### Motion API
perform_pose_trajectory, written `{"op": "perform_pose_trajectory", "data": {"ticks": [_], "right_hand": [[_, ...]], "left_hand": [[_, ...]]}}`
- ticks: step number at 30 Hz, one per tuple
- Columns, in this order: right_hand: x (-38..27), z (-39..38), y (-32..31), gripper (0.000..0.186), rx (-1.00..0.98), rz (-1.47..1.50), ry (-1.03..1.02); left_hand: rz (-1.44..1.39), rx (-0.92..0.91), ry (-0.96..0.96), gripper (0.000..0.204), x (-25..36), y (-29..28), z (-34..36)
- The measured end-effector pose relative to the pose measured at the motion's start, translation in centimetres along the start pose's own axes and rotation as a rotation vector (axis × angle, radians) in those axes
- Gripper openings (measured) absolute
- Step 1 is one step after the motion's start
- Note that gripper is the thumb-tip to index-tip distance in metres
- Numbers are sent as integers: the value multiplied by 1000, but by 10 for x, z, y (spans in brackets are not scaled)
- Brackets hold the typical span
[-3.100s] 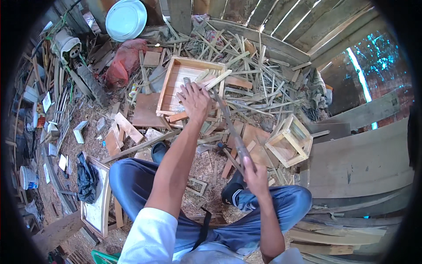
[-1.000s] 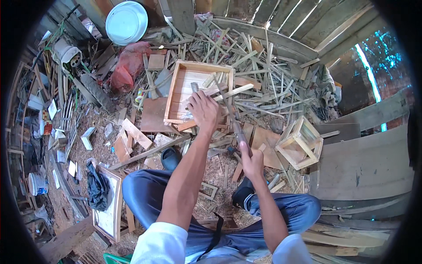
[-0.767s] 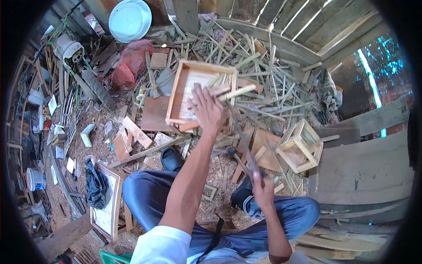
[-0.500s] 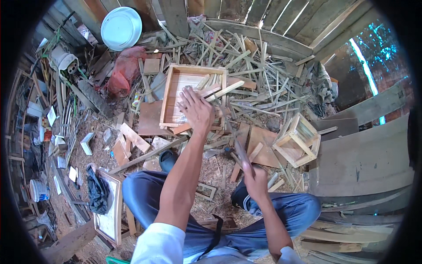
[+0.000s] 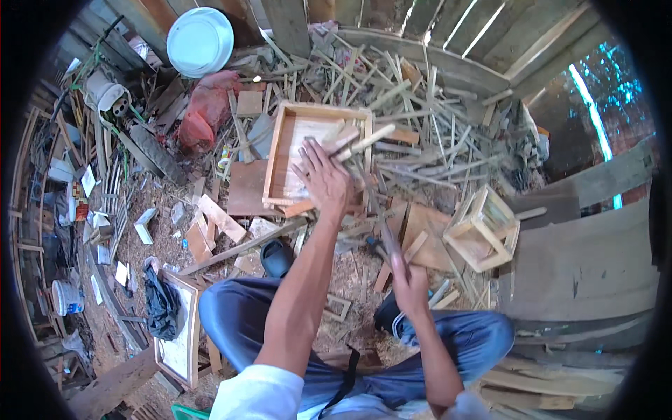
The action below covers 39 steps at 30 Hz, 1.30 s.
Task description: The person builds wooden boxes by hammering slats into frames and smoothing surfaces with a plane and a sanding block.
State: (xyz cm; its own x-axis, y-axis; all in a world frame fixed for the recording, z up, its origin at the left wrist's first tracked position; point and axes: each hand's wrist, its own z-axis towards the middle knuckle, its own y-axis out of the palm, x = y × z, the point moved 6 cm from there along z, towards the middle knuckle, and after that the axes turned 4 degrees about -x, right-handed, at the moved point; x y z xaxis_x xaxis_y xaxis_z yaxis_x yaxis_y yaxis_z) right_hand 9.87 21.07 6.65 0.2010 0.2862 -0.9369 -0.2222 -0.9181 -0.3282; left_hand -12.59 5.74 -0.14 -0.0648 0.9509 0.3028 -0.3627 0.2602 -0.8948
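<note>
My left hand [image 5: 325, 178] lies with fingers spread over a shallow wooden box [image 5: 276, 157], pressing on pale wooden strips inside it. One strip [image 5: 371, 140] sticks out past the box's right side. In my right hand [image 5: 411, 290], closed round the handle, is a long, narrow-bladed tool [image 5: 378, 213]; whether it is a saw or a knife I cannot tell. Its blade slants up and left to the box's right edge, beside the strips. My left palm hides part of the strips.
Offcuts [image 5: 413, 105] are heaped behind the box. To the right stands a small wooden frame [image 5: 483, 227] near a large board [image 5: 577, 259]. A pale blue basin [image 5: 200, 42] leans at the back left. A framed panel [image 5: 178, 336] with a black bag [image 5: 161, 308] stands by my left knee.
My view has turned slightly, so the whole scene sits a little farther right. My left hand stays on the strips, and the tool remains in my right hand at the box's edge.
</note>
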Motion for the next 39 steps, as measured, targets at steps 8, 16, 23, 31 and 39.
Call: {"op": "perform_pose_trajectory", "data": {"ticks": [8,16,23,31,39], "right_hand": [[-8,-22,-13,50,-101,-15,-3],[19,22,4,57,-57,-217,85],[30,5,-3,61,-31,-149,182],[22,13,12,57,-42,-118,147],[77,18,38,59,46,-117,45]], "left_hand": [[-14,-98,-100,60,-16,6,-1],[-24,-143,-111,62,-18,6,-4],[2,-88,-27,59,1,0,-3],[-2,59,-38,33,3,-20,-19],[-123,-44,-30,41,1,-25,-4]]}}
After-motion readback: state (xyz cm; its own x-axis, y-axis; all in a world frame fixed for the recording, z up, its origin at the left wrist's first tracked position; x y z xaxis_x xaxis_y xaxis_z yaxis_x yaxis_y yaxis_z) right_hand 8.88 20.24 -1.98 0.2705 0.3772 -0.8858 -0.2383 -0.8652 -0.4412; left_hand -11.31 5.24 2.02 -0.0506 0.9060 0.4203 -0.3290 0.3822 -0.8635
